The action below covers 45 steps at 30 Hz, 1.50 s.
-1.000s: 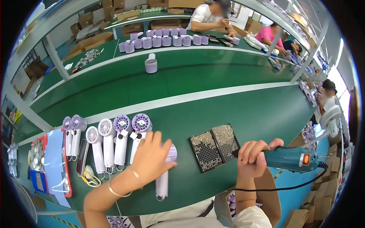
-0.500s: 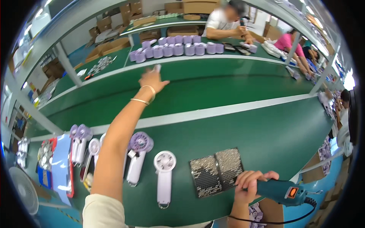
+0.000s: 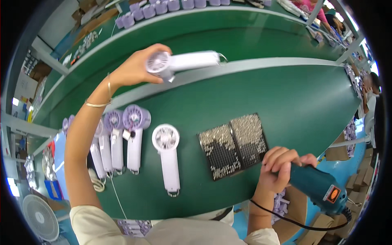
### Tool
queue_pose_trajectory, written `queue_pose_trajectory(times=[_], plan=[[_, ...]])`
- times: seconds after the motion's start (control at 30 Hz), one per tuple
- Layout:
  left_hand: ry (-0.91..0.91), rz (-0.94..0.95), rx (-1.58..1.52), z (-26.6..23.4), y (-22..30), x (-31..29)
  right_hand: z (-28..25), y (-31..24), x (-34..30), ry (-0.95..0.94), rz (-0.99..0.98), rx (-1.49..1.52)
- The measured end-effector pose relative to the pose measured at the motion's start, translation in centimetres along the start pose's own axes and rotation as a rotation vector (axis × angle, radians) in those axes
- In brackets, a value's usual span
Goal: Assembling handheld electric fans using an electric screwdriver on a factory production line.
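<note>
My left hand [image 3: 141, 65] grips a white and lilac handheld fan [image 3: 190, 60] by its round head. The fan's handle points right, with a small loop at its end, above the pale rail along the bench. Another white handheld fan [image 3: 168, 163] lies face up on the green bench below it. At the right, my right hand [image 3: 279, 169] is wrapped round a teal electric screwdriver [image 3: 314, 181] with a black cord; its tip is hidden. Just left of that hand sits a black two-part tray [image 3: 233, 147] of small metal screws.
Several lilac-headed fans [image 3: 136, 116] lie side by side on the left. A row of lilac fan parts [image 3: 161, 7] stands on the far bench. A carton [image 3: 296, 208] of lilac parts is below at the right; a grey floor fan [image 3: 41, 218] stands lower left.
My left hand has come back from the far side and now carries a handheld fan. The view has tilted downward. My right hand still holds the electric screwdriver.
</note>
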<state>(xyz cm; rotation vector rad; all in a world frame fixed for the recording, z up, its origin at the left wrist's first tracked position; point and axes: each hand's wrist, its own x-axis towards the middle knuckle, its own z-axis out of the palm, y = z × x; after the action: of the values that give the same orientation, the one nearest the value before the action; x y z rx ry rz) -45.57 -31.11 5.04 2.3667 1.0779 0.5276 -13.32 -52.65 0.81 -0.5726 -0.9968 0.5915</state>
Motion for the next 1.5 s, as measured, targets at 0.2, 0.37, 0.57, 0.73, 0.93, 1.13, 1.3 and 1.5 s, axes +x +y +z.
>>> queue_pose_trajectory(times=[0.2,0.37,0.57,0.73,0.93,1.13,1.3,1.5], plan=[[-0.215,-0.006,0.064,4.7,0.3,-2.6,0.9,0.4,-0.3,-0.118,-0.013,0.091],[0.315,0.19,0.469,4.9,4.5,-9.0,1.8,1.3,-1.1,-0.188,0.011,0.093],[0.045,0.512,0.442,11.3,11.5,-20.1,1.7,1.1,-1.2,-0.291,0.28,0.24],[0.037,0.359,0.214,14.3,9.3,-21.4,2.8,1.7,-2.8,-0.514,0.235,0.065],[0.159,0.321,0.1,15.3,9.4,-20.5,3.9,2.5,-3.5,-0.548,0.147,-0.058],[0.149,0.306,-0.047,15.3,9.2,-20.0,5.2,5.0,-2.0,-0.24,0.019,0.015],[0.148,0.31,-0.048,15.3,8.7,-20.4,5.2,5.6,-1.5,-0.249,0.074,-0.075],[0.141,0.303,-0.098,15.5,8.4,-20.8,4.7,5.6,-1.6,-0.372,0.042,-0.183]])
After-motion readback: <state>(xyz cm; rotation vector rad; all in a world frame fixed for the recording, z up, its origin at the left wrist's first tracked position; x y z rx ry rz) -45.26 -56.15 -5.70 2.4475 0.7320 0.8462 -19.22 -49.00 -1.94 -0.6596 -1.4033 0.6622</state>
